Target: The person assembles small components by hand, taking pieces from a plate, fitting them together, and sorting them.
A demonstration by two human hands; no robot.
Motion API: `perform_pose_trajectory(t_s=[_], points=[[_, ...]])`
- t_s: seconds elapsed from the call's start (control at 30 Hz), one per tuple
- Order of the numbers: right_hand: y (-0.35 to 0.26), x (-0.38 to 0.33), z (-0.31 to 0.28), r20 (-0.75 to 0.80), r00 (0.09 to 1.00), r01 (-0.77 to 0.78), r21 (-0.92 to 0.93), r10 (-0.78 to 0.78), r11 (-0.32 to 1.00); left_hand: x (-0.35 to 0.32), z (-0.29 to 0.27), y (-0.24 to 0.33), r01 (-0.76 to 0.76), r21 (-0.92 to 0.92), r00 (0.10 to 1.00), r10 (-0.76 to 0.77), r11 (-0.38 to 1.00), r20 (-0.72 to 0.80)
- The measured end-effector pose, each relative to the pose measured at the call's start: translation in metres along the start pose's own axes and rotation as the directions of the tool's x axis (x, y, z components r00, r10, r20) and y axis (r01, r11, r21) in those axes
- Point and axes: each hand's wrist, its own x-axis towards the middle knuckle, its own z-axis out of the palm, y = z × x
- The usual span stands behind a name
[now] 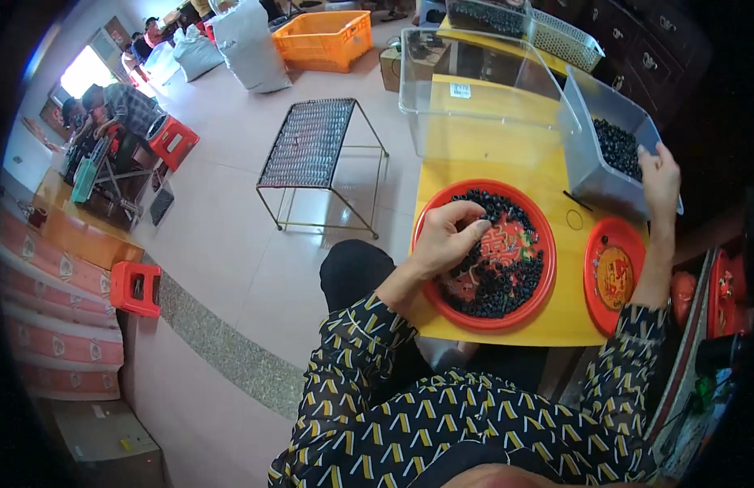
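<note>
A round red tray (548, 276) lies on the yellow table, with many small black ring-like parts (507, 297) spread over its printed bottom. My left hand (448, 240) is above the tray's left side, thumb and fingertips pinched together; whatever is between them is too small to make out. At the right, my right hand (660, 179) reaches over the edge of a translucent plastic bin (588, 154). Its fingers are drawn together just above the heap of black parts (618, 148) inside. What they hold, if anything, is hidden.
A smaller red plate (592, 281) with one black part lies right of the tray. A large clear bin (482, 122) stands at the table's far side. Left of the table is a metal-framed stool (308, 146). Farther off are an orange crate (324, 42) and people working.
</note>
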Motion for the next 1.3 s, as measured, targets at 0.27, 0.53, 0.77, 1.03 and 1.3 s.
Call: perform_pose_trajectory(t_s=[0.27,0.53,0.77,1.03,1.3], points=[[-0.023,-0.108,0.079,0.180,0.983,-0.002,0.269,-0.048,0.963,0.002,0.000,-0.021,-0.099,0.068,0.991,0.105,0.993,-0.080],[0.002,-0.109,0.114,0.099,0.955,-0.283,0.583,0.279,0.762,0.017,-0.036,-0.011,0.062,0.132,0.989,-0.043,0.989,-0.142],[-0.004,-0.119,0.121,0.161,0.972,-0.231,0.563,0.169,0.794,0.024,-0.020,-0.013,-0.262,0.487,0.965,0.214,0.833,0.155],[-0.011,-0.128,0.121,0.203,0.970,-0.222,0.492,0.137,0.842,0.047,0.020,-0.007,-0.516,0.630,0.849,0.250,0.581,0.466],[-0.027,-0.131,0.107,0.424,0.904,-0.130,0.409,-0.062,0.903,0.043,0.020,-0.021,-0.523,0.715,0.839,0.135,0.464,0.527]])
